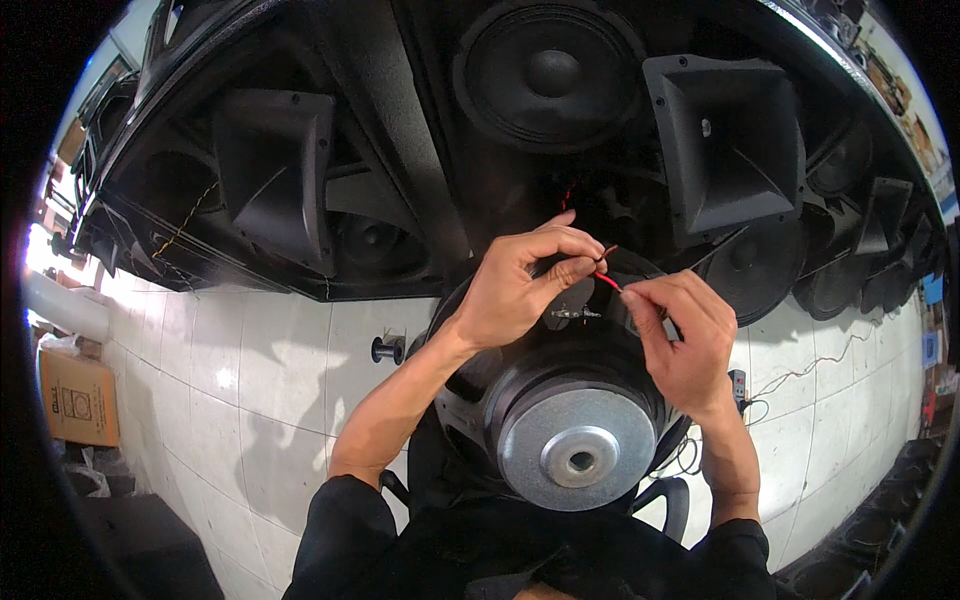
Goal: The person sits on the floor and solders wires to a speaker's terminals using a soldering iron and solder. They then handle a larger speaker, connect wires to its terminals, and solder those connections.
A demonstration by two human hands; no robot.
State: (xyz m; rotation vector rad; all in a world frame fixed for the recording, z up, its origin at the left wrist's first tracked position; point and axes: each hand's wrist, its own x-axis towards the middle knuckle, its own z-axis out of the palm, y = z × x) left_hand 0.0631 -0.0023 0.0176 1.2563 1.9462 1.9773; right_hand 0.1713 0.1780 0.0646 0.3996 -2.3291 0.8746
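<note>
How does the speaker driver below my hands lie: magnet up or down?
Up: the speaker driver shows its round silver magnet toward the camera.

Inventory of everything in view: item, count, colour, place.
Wire pair: one, red and black, between the hands
Loudspeaker driver: one, black and silver, in front of torso
Horns: at least three, black, upper left and right
Round speaker cones: several, black, among the horns
Loose wire: one, yellowish, upper left
Spool: one, dark, floor left of driver
Power strip: one, black, floor right
Cardboard box: one, brown, far left
Tiled floor: one, white, both sides
Left hand: one, bare, pinching wire
Right hand: one, bare, pinching wire
</note>
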